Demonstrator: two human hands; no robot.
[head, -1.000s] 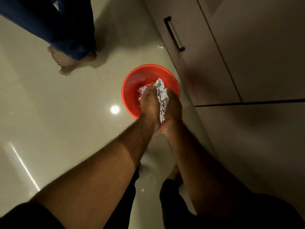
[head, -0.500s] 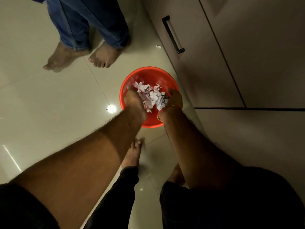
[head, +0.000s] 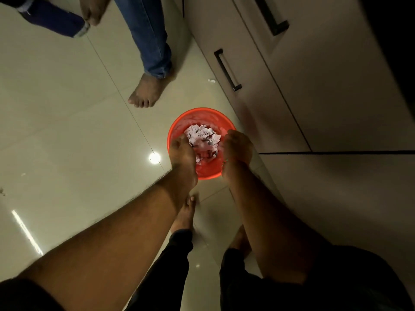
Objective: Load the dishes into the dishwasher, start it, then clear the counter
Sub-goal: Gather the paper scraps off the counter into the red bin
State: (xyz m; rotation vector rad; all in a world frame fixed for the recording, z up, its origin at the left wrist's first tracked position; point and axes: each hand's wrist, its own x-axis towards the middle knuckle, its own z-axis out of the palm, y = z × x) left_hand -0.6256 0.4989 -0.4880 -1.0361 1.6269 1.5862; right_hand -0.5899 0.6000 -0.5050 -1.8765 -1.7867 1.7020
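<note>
A red bucket (head: 179,126) stood on the pale tiled floor (head: 67,131), just beside the cabinet (head: 280,97). Torn paper scraps (head: 202,136) lay heaped inside it. The left hand (head: 180,152) reached in, fingers curled among the scraps; the right hand (head: 237,148) gripped the rim. Another person's bare foot (head: 146,93) stood nearby.

Dim, ceiling-light glare on floor (head: 67,131)

Both hands (head: 180,151) (head: 238,147) over paper scraps (head: 203,139), red bucket (head: 202,115).
</note>
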